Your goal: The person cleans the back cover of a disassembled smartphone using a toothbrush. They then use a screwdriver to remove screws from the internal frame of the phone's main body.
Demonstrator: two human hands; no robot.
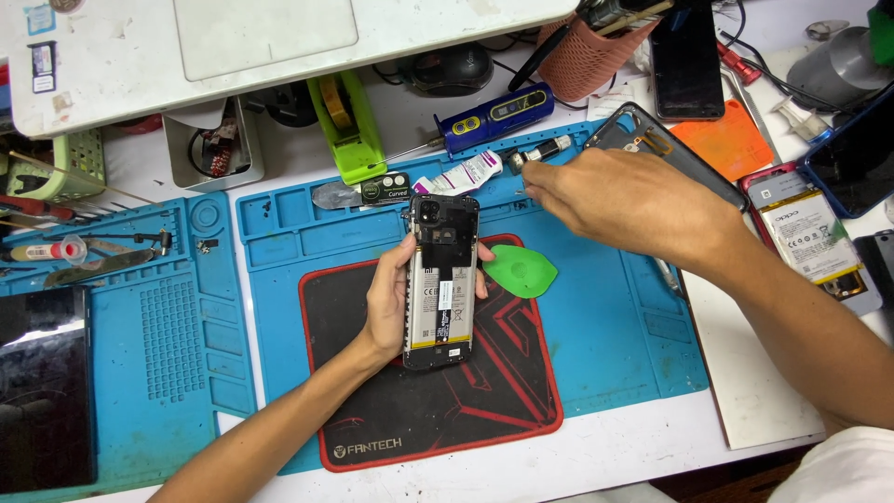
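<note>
Black opened phone [440, 279], back cover off, clamped in left hand [384, 303], fingers wrapped round its edges, long axis pointing away from person. Right hand [619, 200] up-right of phone's top, fingertips [533, 186] pinched together on something too small to tell. Green pick [520, 270] just right of phone, on blue mat [605, 326].

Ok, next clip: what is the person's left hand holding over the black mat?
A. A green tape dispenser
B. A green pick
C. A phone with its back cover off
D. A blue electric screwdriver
C. The left hand grips an opened phone with battery and board exposed, above the black mat; the green pick lies beside it untouched, and the right hand reaches toward the mat's top edge.
</note>
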